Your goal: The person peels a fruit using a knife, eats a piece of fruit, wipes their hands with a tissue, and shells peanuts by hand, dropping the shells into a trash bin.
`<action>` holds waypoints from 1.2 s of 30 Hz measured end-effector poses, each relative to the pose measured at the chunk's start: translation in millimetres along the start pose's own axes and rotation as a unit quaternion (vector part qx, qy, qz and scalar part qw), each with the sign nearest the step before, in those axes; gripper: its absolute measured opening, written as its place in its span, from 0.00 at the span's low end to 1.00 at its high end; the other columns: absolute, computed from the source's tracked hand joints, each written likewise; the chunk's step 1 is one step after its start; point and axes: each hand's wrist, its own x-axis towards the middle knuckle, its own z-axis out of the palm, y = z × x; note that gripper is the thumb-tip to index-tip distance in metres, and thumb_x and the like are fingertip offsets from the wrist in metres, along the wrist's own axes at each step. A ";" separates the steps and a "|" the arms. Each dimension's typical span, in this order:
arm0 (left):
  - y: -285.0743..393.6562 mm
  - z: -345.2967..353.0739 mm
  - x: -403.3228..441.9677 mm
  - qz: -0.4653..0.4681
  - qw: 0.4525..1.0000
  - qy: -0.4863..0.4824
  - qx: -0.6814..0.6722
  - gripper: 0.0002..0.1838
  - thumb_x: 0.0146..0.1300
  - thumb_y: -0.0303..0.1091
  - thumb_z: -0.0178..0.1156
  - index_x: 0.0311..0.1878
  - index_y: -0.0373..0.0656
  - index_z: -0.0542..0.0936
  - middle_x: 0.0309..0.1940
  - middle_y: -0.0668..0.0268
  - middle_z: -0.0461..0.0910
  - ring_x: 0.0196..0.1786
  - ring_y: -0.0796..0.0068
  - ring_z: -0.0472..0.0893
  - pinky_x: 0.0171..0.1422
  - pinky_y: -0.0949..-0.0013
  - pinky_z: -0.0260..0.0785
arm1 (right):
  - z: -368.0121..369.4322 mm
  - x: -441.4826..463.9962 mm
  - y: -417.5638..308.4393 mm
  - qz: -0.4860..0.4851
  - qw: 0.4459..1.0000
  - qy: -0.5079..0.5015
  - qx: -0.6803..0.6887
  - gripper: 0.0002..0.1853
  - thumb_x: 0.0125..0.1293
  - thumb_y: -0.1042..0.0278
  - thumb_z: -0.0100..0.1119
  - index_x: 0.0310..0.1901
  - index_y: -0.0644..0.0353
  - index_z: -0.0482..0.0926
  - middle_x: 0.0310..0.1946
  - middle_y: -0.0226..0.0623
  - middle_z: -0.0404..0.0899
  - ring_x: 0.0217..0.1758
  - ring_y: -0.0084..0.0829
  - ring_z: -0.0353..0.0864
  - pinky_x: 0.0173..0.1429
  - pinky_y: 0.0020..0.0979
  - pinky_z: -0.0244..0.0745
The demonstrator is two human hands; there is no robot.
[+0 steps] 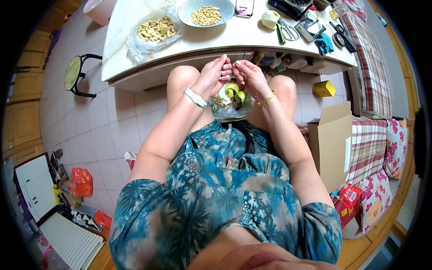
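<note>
My left hand [217,74], with a white watch band on its wrist, is closed, its thumb and fingertips pinched together. My right hand [250,76], with a gold bracelet at the wrist, is likewise closed, its fingertips almost meeting the left ones. Whatever lies between the fingers is too small or hidden to name. Both hands are above my knees, over a lined bin [228,108] holding green peels [233,92] and other scraps. On the table ahead are a plastic bag of unshelled peanuts [156,30] and a ribbed bowl [185,12] with shelled peanuts [205,16].
A phone [244,7], a partly peeled pale fruit [270,20], scissors [290,31], a green-handled peeler or knife [281,33] and a blue cloth [324,44] lie on the table [118,58]. A stool [74,74] stands left. A cardboard box [332,148] and yellow box [324,88] are right.
</note>
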 end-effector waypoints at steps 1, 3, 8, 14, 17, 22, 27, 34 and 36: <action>-1.6 -0.1 2.2 0.010 1.000 0.007 0.019 0.11 0.81 0.37 0.52 0.47 0.38 0.76 0.30 0.72 0.71 0.29 0.86 0.67 0.28 0.81 0.60 | -2.8 -1.3 -0.8 -0.002 1.000 -0.015 0.004 0.08 0.76 0.68 0.60 0.49 0.63 0.81 0.33 0.28 0.82 0.28 0.15 0.75 0.32 0.17 0.70; -3.5 8.5 1.7 0.025 0.997 0.051 0.058 0.11 0.81 0.36 0.52 0.49 0.37 0.77 0.31 0.73 0.73 0.29 0.86 0.69 0.29 0.82 0.62 | -1.4 -3.1 1.4 -0.013 1.000 0.015 -0.003 0.09 0.75 0.70 0.60 0.51 0.64 0.82 0.35 0.29 0.84 0.30 0.16 0.77 0.34 0.17 0.73; -3.5 9.8 -3.8 0.021 0.991 0.070 0.113 0.14 0.78 0.29 0.55 0.60 0.33 0.79 0.39 0.69 0.82 0.35 0.86 0.77 0.33 0.82 0.67 | -0.1 -11.0 -1.3 -0.022 0.998 0.045 -0.024 0.12 0.73 0.74 0.62 0.55 0.66 0.82 0.42 0.33 0.87 0.36 0.18 0.82 0.40 0.19 0.79; 1.5 -16.3 -13.5 0.036 0.995 0.018 0.097 0.13 0.78 0.33 0.56 0.58 0.35 0.79 0.37 0.71 0.80 0.33 0.87 0.74 0.32 0.84 0.65 | 7.1 -6.2 -1.6 -0.003 1.000 -0.001 0.009 0.09 0.75 0.68 0.62 0.49 0.63 0.82 0.36 0.31 0.85 0.32 0.18 0.81 0.37 0.19 0.77; 2.9 -24.2 -13.4 0.021 0.999 -0.004 0.024 0.13 0.80 0.39 0.54 0.49 0.36 0.78 0.34 0.71 0.77 0.33 0.85 0.74 0.30 0.83 0.65 | 13.2 -2.3 1.8 -0.003 0.999 -0.030 0.039 0.08 0.75 0.69 0.62 0.49 0.64 0.82 0.37 0.31 0.85 0.32 0.18 0.81 0.38 0.19 0.78; 6.8 -15.8 -14.1 0.019 0.999 0.036 -0.005 0.14 0.80 0.34 0.51 0.57 0.34 0.77 0.37 0.67 0.81 0.37 0.78 0.80 0.37 0.79 0.72 | 24.9 -3.3 -4.2 -0.005 0.999 -0.003 0.037 0.08 0.74 0.71 0.62 0.49 0.64 0.82 0.38 0.32 0.86 0.33 0.18 0.81 0.38 0.19 0.78; 9.4 -8.4 -14.9 0.012 0.999 0.028 -0.012 0.13 0.78 0.27 0.49 0.60 0.34 0.77 0.45 0.61 0.84 0.44 0.77 0.84 0.43 0.78 0.75 | 8.5 3.4 1.6 0.003 0.999 -0.018 0.043 0.08 0.73 0.72 0.64 0.49 0.65 0.83 0.40 0.32 0.86 0.34 0.17 0.81 0.38 0.18 0.78; 8.4 -23.1 -5.1 0.026 0.999 0.013 0.014 0.13 0.77 0.23 0.48 0.60 0.33 0.75 0.48 0.58 0.85 0.45 0.75 0.85 0.49 0.75 0.79 | 18.2 5.1 -6.4 -0.021 0.999 0.015 -0.032 0.07 0.73 0.73 0.63 0.48 0.65 0.82 0.39 0.33 0.86 0.32 0.16 0.80 0.35 0.17 0.75; 7.7 -20.6 -5.3 0.047 0.997 0.056 -0.017 0.16 0.76 0.21 0.45 0.63 0.28 0.72 0.49 0.53 0.83 0.46 0.67 0.86 0.52 0.70 0.82 | 17.8 5.7 -7.0 -0.027 0.999 -0.010 0.014 0.07 0.74 0.73 0.60 0.49 0.65 0.81 0.39 0.33 0.86 0.31 0.16 0.79 0.33 0.17 0.74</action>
